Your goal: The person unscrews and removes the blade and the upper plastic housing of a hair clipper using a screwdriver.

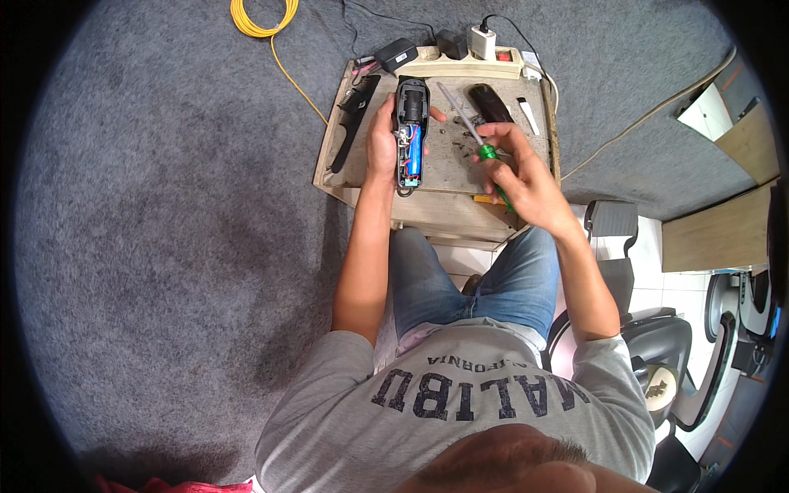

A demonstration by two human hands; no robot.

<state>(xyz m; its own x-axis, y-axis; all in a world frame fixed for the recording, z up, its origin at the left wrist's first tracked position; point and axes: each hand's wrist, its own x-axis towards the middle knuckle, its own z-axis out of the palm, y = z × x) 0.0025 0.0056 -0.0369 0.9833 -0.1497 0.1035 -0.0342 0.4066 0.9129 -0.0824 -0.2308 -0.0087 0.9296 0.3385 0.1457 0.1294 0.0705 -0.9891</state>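
Observation:
My left hand [381, 144] is closed around a black hair clipper [412, 105] with its casing opened. Inside it a blue cylindrical battery [416, 149], red wires and a small circuit board show. In my right hand [530, 179] is a screwdriver [488, 152] with a green handle, its metal shaft pointing up and to the left, apart from the clipper. Just beyond that hand lies a dark, glossy curved part [491, 103], which looks like the clipper's cover. Small dark bits lie on the wooden table [362, 174] between the clipper and the cover.
On the table's left lies a black comb [352, 131]. A small black-and-white tool [528, 115] rests at the right. Along the back edge runs a power strip [429, 69] with adapters [396, 55] and a white plug [482, 43]. A yellow cable [259, 31] hangs behind; black chairs [657, 337] stand at right.

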